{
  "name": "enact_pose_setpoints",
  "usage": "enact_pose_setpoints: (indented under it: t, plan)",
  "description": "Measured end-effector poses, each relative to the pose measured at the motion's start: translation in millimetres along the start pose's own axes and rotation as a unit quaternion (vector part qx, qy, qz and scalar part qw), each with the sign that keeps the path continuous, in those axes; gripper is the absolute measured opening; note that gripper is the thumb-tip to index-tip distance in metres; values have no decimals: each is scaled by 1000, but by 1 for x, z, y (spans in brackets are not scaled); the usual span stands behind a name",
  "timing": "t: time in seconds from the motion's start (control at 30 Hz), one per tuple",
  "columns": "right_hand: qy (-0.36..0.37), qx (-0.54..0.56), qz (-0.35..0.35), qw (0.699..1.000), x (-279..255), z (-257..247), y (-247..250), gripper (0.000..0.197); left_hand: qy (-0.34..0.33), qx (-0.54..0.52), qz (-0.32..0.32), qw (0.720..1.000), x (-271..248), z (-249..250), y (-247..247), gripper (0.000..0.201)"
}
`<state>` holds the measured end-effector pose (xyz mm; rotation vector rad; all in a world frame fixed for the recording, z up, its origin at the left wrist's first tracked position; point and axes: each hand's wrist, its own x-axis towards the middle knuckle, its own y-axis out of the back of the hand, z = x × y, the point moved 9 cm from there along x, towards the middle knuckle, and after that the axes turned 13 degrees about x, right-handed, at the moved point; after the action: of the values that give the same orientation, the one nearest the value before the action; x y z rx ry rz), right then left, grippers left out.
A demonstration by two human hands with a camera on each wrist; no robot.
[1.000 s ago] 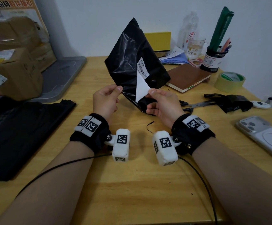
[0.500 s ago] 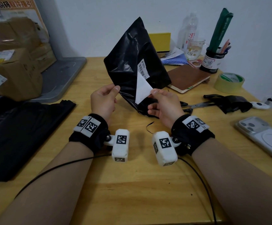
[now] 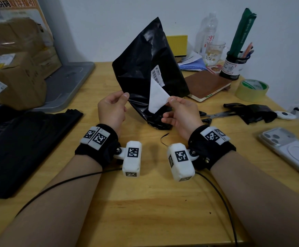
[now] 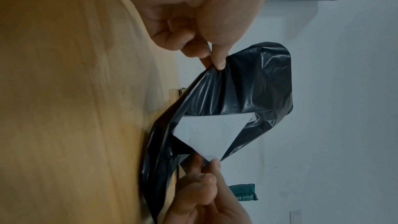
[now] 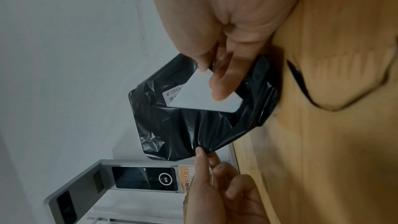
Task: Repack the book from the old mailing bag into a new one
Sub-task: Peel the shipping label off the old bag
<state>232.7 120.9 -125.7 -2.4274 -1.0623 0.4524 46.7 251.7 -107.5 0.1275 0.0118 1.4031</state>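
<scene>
Plastic crackles here: the black mailing bag is held upright over the table, its edge pinched by the left hand, while the white label is pinched at its peeled corner by the right hand. Thin, limp, slippery film is judged; edges are best gripped. The book lies behind.
</scene>
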Motion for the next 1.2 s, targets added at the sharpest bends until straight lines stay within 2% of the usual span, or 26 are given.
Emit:
enact_pose_setpoints:
  t: [0.37,0.63,1.2]
  plan:
    - [7,16,14,1000,0,-3,2,20,4,4,3,1000,0,0,1,21]
    - [16,33,22,999,1,-4,4,29,0,12,3,1000,1,1,2,22]
    - [26,61,33,997,2,-8,9,21,3,15,13,1000,0,2,5,20]
